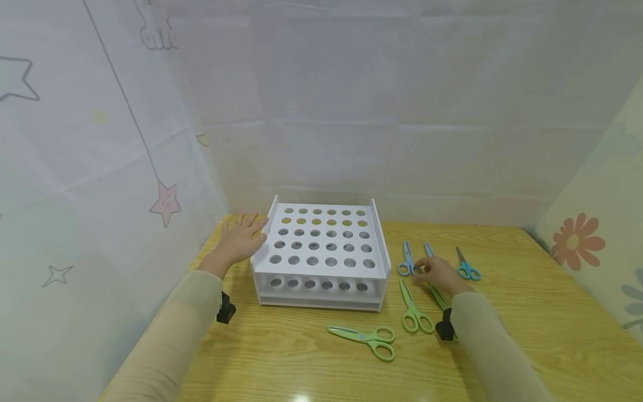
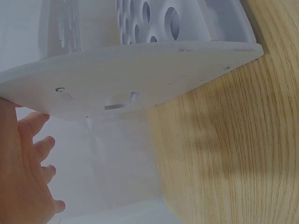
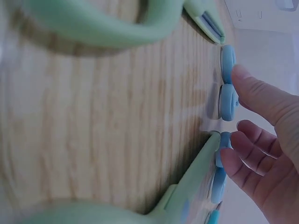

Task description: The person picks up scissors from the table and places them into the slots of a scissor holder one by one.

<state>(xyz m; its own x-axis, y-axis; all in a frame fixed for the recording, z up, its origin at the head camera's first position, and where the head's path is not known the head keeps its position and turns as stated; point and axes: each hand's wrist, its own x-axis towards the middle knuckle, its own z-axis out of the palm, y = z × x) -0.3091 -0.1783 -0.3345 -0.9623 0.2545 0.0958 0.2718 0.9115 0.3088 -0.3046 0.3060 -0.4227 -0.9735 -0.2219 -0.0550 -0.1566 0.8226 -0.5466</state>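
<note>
Head view: on the tabletop, the left hand has its fingers spread against the left side of the rack. Right of it, the right hand bends loosely over the blue scissors; green scissors lie nearer.

Left wrist view: fingers parted at the rack's edge.

Right wrist view: thumb and fingers apart — thumb by one blue handle, fingers by another.
</note>
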